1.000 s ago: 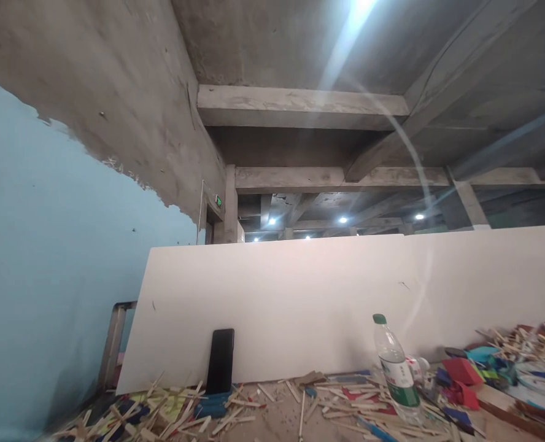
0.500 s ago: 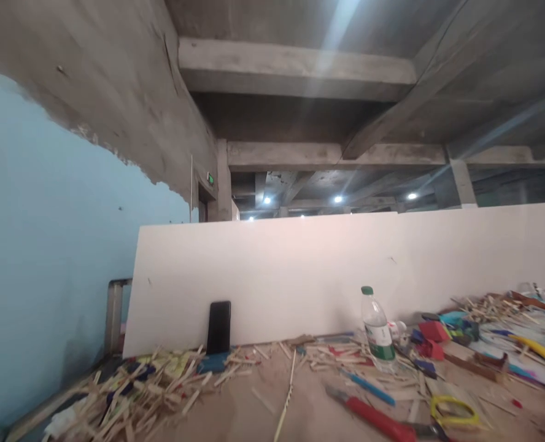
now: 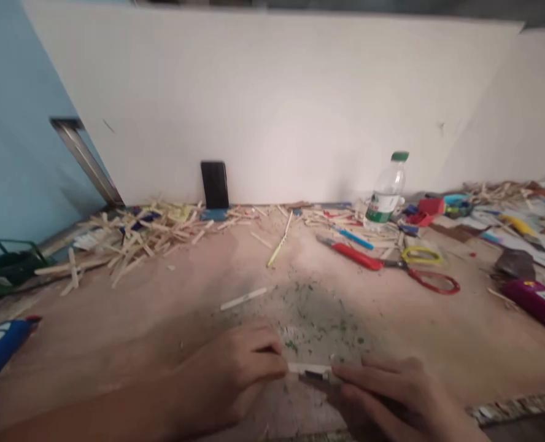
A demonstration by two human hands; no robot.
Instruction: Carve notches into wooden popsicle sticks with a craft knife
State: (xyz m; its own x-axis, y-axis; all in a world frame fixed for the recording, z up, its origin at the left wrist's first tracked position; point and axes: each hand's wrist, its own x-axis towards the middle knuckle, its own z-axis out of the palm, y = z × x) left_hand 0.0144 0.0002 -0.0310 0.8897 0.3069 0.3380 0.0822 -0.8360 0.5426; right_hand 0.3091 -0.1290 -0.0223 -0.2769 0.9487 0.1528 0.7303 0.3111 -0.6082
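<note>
Left hand (image 3: 249, 365) pinched one end of a thin, flat pale strip (image 3: 295, 368); right hand (image 3: 401, 390) gripped the other end, fingers long and close together. Strip lay low over the worktop (image 3: 162, 331), between the hands; small dark piece along it, too blurred to name. Just beyond: green flecks (image 3: 309, 307), scattered, and a straight wooden stick (image 3: 243, 298). Farther right, red-handled scissors (image 3: 433, 281), looped; clear plastic bottle (image 3: 385, 196), upright.

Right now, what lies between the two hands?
Between the left hand and right hand: a pale strip and a small dark piece, in the head view.
</note>
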